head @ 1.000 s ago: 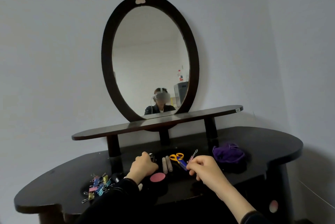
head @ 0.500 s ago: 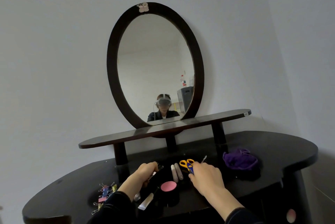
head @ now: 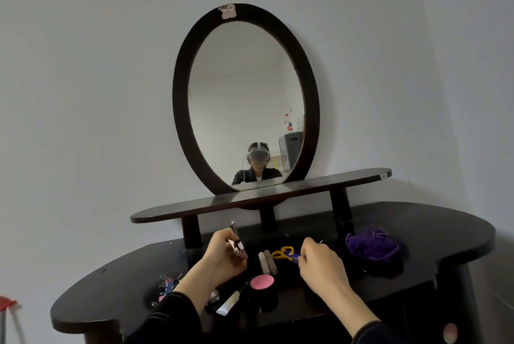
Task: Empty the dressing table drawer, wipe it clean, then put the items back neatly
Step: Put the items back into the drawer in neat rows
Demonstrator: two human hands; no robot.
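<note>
Dressing table [head: 417, 221] against pale wall [head: 83, 93]

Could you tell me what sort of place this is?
Probably a bedroom or dressing corner: a dark dressing table stands against a plain wall, with an oval mirror above it and a pink compact on top.

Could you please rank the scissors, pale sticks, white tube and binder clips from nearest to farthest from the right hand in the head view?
1. Scissors: beside the right hand, just left of it.
2. Pale sticks: just left of the scissors.
3. White tube: lower left, nearer the camera.
4. Binder clips: far left, past the left hand.
</note>
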